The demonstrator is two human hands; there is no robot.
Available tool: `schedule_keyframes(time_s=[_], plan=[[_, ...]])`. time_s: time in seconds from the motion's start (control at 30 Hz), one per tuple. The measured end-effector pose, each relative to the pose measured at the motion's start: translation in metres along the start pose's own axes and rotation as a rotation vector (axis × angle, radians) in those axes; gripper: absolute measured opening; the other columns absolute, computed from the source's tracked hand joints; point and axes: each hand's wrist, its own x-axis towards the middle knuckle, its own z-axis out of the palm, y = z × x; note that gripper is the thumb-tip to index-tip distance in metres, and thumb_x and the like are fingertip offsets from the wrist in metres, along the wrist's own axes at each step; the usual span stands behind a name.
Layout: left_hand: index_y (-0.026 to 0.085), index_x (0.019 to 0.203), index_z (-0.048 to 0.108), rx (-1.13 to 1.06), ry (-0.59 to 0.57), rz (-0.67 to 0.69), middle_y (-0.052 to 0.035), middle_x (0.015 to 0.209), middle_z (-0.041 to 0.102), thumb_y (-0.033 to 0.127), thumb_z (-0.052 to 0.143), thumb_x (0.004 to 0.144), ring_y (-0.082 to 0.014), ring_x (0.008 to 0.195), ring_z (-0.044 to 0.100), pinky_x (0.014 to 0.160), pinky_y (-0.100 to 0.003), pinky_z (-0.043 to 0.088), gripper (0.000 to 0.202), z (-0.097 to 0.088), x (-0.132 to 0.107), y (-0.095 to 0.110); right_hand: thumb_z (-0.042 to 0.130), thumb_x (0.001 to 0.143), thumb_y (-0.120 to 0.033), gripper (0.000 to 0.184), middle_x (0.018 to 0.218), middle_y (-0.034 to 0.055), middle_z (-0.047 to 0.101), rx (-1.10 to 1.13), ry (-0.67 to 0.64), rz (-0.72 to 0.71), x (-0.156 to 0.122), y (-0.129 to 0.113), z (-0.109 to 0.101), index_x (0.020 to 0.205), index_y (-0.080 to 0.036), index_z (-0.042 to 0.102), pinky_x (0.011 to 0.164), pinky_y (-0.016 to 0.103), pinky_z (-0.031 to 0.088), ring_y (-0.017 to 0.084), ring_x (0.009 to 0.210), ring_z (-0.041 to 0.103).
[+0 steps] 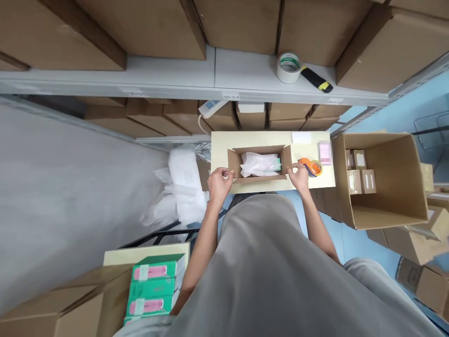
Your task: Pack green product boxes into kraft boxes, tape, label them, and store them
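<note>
A small open cardboard box [257, 179] sits on the cream tabletop [219, 145] in front of me. Inside it lies a bundle in pale pinkish wrap [259, 164], with a bit of green showing at its right end. At the box's left end, my left hand [220, 184] is closed, thumb and fingers on the edge of the left flap. My right hand [299, 178] pinches the edge of the right flap on the opposite side. Just beyond the right hand rests an orange tape dispenser [309, 164].
A pink item [325, 153] and a white paper [301, 137] lie on the tabletop. To the right stands a large carton [396, 187] holding small boxes. White foam wrap [187, 187] is at left. The shelf above bears a tape roll [288, 69] and a cutter [315, 78]. Green boxes [152, 285] sit lower left.
</note>
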Motion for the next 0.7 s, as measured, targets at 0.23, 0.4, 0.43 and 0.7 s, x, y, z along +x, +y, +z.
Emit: schedule_keyframes(time_s=[0.23, 0.4, 0.43, 0.7], plan=[[0.022, 0.108, 0.07, 0.012, -0.057, 0.048, -0.0141, 0.112, 0.082, 0.037, 0.072, 0.097, -0.0309, 0.102, 0.08, 0.1, -0.044, 0.061, 0.019, 0.025, 0.002, 0.017, 0.074, 0.095, -0.045, 0.025, 0.113, 0.0192, 0.086, -0.019, -0.027, -0.007, 0.002, 0.017, 0.0, 0.096, -0.021, 0.078, 0.111, 0.055, 0.059, 0.039, 0.116, 0.077], [0.022, 0.137, 0.07, -0.064, -0.189, 0.249, -0.0149, 0.131, 0.081, 0.044, 0.078, 0.101, -0.0329, 0.127, 0.076, 0.113, -0.047, 0.06, 0.043, 0.03, -0.016, 0.024, 0.07, 0.105, -0.052, 0.033, 0.127, 0.0177, 0.083, 0.039, -0.128, -0.218, 0.007, 0.0, 0.006, 0.111, -0.021, 0.081, 0.117, 0.055, 0.057, 0.036, 0.126, 0.076], [0.022, 0.139, 0.07, -0.056, -0.244, 0.294, -0.0156, 0.137, 0.08, 0.045, 0.082, 0.099, -0.0349, 0.134, 0.074, 0.118, -0.049, 0.058, 0.048, 0.032, -0.017, 0.024, 0.072, 0.105, -0.053, 0.034, 0.134, 0.0176, 0.082, 0.028, -0.197, -0.265, 0.007, -0.003, 0.008, 0.113, -0.022, 0.081, 0.12, 0.056, 0.056, 0.036, 0.13, 0.075], [0.025, 0.113, 0.079, -0.14, -0.367, 0.265, -0.0126, 0.133, 0.083, 0.039, 0.086, 0.097, -0.0342, 0.138, 0.074, 0.124, -0.049, 0.055, 0.023, 0.044, -0.001, 0.016, 0.091, 0.092, -0.038, 0.036, 0.148, 0.019, 0.078, -0.081, -0.429, -0.35, 0.018, 0.02, 0.001, 0.123, -0.023, 0.083, 0.124, 0.065, 0.053, 0.04, 0.14, 0.072]])
